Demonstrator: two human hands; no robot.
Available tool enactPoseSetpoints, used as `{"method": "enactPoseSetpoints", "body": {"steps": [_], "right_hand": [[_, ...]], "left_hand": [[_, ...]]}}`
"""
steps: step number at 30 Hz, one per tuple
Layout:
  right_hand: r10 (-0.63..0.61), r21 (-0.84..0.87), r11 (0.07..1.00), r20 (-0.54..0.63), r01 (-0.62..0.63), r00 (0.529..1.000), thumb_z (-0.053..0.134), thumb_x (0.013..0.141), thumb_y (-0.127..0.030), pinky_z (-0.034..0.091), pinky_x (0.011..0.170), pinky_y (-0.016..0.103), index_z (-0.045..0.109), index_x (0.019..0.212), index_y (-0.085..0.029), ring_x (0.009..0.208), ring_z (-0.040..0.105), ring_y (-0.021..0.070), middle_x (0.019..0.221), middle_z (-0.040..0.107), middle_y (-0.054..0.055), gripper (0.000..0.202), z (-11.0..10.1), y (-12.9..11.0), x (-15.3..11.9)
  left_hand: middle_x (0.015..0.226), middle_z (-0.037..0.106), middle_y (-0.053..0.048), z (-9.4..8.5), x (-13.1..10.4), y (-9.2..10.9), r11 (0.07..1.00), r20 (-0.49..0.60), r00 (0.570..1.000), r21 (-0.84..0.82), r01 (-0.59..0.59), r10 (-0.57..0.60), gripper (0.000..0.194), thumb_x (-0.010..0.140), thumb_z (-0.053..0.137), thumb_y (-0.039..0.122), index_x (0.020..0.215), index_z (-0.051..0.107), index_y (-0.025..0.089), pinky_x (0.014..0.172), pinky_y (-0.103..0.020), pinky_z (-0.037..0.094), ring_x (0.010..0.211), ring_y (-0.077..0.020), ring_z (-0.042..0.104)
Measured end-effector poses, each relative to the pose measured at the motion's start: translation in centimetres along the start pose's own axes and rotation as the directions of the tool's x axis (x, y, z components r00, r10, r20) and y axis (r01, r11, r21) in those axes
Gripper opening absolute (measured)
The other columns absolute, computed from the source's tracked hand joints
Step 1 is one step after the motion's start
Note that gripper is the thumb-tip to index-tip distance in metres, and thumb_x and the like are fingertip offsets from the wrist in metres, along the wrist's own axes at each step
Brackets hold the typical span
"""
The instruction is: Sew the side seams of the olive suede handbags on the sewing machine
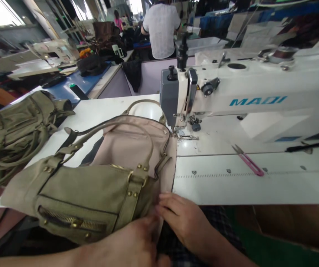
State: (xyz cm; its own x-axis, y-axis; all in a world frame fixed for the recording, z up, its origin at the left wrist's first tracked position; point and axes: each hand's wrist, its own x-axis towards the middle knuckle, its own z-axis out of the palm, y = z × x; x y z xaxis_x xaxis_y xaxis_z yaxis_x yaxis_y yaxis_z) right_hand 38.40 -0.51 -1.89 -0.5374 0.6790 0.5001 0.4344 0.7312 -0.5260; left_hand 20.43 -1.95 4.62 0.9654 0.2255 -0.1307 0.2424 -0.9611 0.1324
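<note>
An olive green handbag [84, 193] with brass zips and studs lies open on the white sewing table, its pink lining [128, 144] showing. The lining's right edge runs up to the needle area of the white sewing machine [248, 85]. My left hand [131, 241] is at the bag's lower right corner, its fingers closed on the fabric and partly blurred. Just to the right, my right hand [184, 218] pinches the lower edge of the pink lining near the table's front edge.
Pink-handled thread snips [248, 161] lie on the table right of the needle. More olive bags [17, 129] are piled at the left. A green thread cone [78, 91] stands behind. A person in a white shirt [162, 29] is farther back, beside a clear plastic bin [204, 45].
</note>
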Motion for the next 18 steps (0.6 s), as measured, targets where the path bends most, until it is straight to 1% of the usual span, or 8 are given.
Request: {"method": "enactPoseSetpoints", "body": {"steps": [2,4,6,9,11,13,15,18], "right_hand": [[0.017,0.013,1.000,-0.021,-0.017,1.000,0.038,0.099,-0.017,0.055,0.094,0.033,0.069,0.094,-0.010,0.097,0.065,0.0208,0.090,0.070,0.012,0.033,0.3,-0.4,-0.4],[0.056,0.037,0.998,-0.018,-0.055,0.998,0.036,0.099,-0.016,0.055,0.093,0.032,0.069,0.092,-0.010,0.096,0.065,0.0201,0.092,0.070,0.013,0.034,0.2,-0.5,-0.5],[0.083,0.068,0.994,0.018,-0.084,0.996,0.035,0.098,-0.014,0.057,0.088,0.030,0.068,0.088,-0.011,0.093,0.066,0.0195,0.090,0.069,0.012,0.034,-0.2,-0.4,-0.5],[0.053,0.078,0.995,0.063,-0.058,0.997,0.038,0.097,-0.013,0.057,0.087,0.031,0.068,0.091,-0.010,0.095,0.066,0.0208,0.090,0.069,0.012,0.031,-0.5,-0.2,-0.4],[0.025,0.073,0.997,0.063,-0.029,0.998,0.039,0.096,-0.012,0.056,0.091,0.033,0.068,0.095,-0.009,0.098,0.065,0.0219,0.093,0.069,0.014,0.029,-0.5,-0.2,-0.4],[0.023,0.072,0.997,0.050,-0.027,0.999,0.039,0.096,-0.011,0.055,0.092,0.034,0.068,0.096,-0.008,0.099,0.065,0.0219,0.095,0.069,0.014,0.029,-0.5,-0.1,-0.7],[0.017,0.090,0.996,0.039,-0.021,0.999,0.039,0.096,-0.009,0.054,0.094,0.033,0.068,0.098,-0.008,0.101,0.064,0.0210,0.095,0.069,0.013,0.030,-0.8,0.1,-0.9],[-0.005,0.131,0.991,0.080,-0.005,0.997,0.039,0.095,-0.008,0.052,0.097,0.031,0.068,0.098,-0.010,0.105,0.062,0.0196,0.094,0.069,0.011,0.029,-1.9,0.6,-1.3]], "left_hand": [[0.058,0.064,-0.005,-2.8,0.4,-1.3,0.979,-0.033,0.997,0.193,0.072,-0.067,0.019,0.071,0.065,0.044,0.077,0.071,0.026,0.093,-0.049,0.045,0.061,-0.0269,0.059],[0.060,0.064,-0.009,-6.2,0.4,-3.3,0.939,-0.057,0.972,0.251,0.234,-0.227,0.043,0.074,0.056,0.063,0.071,0.071,0.023,0.076,-0.050,0.047,0.056,-0.0273,0.056],[0.047,0.054,-0.004,-9.3,0.3,-5.8,0.937,0.052,0.948,0.177,0.301,-0.315,0.040,0.082,0.054,0.054,0.065,0.068,0.021,0.055,-0.039,0.040,0.041,-0.0198,0.044],[0.058,0.063,-0.002,-11.2,0.6,-9.7,0.961,0.316,0.920,-0.070,0.266,-0.232,0.013,0.079,0.059,0.024,0.079,0.072,0.021,0.049,-0.030,0.032,0.046,-0.0169,0.050],[0.067,0.067,-0.001,-9.7,0.9,-11.6,0.849,0.412,0.889,-0.380,0.367,-0.200,0.024,0.075,0.060,0.019,0.096,0.072,0.023,0.050,-0.026,0.036,0.055,-0.0167,0.058],[0.068,0.067,-0.001,-6.3,1.0,-12.0,0.543,0.454,0.866,-0.683,0.488,-0.207,0.031,0.081,0.053,0.021,0.109,0.065,0.020,0.051,-0.023,0.043,0.057,-0.0160,0.061],[0.065,0.062,-0.001,-2.3,0.8,-10.7,0.294,0.279,0.866,-0.860,0.418,-0.415,0.025,0.087,0.047,0.027,0.104,0.060,0.015,0.051,-0.022,0.046,0.055,-0.0140,0.060],[0.076,0.056,-0.001,1.7,0.1,-6.8,0.209,0.085,0.753,-0.935,0.287,-0.652,0.024,0.094,0.035,0.028,0.102,0.054,0.015,0.051,-0.022,0.050,0.052,-0.0103,0.059]]}}
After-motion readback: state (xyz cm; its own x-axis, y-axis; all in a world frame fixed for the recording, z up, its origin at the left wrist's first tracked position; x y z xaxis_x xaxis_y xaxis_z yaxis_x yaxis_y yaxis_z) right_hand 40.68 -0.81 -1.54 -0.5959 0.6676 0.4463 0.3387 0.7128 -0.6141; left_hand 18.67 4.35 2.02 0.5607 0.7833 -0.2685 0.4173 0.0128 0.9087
